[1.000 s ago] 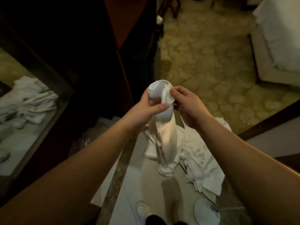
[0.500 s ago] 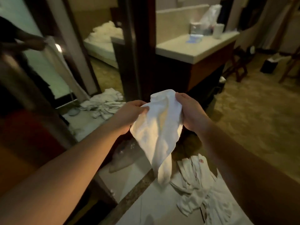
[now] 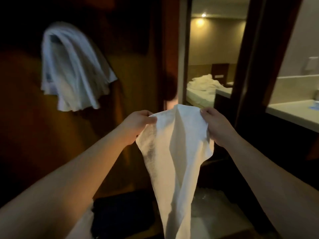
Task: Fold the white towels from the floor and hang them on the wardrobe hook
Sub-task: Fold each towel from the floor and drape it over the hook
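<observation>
- A white, soft cloth towel (image 3: 174, 152) hangs in front of the person, held up by its top edge and narrowing as it drops out of the bottom of the view.
- The left hand (image 3: 138, 125) pinches the towel's upper left corner between thumb and curled fingers.
- The right hand (image 3: 218, 125) grips the towel's upper right corner, fingers curled round the cloth; the two hands are apart, the towel's top edge spread between them.
- Below the towel, to its left, lies a dark flat object (image 3: 124, 216) that is too dim to make out.
- Above and left of the towel, a bundle of white folded towels (image 3: 72, 69) hangs draped against the dark brown wooden wardrobe (image 3: 134, 57); what carries it is hidden.
- Right of the towel stands a pale surface (image 3: 296, 112).
- Beyond the towel, a bed with rumpled white linen (image 3: 205, 85) shows under a lit ceiling lamp (image 3: 203, 15).
</observation>
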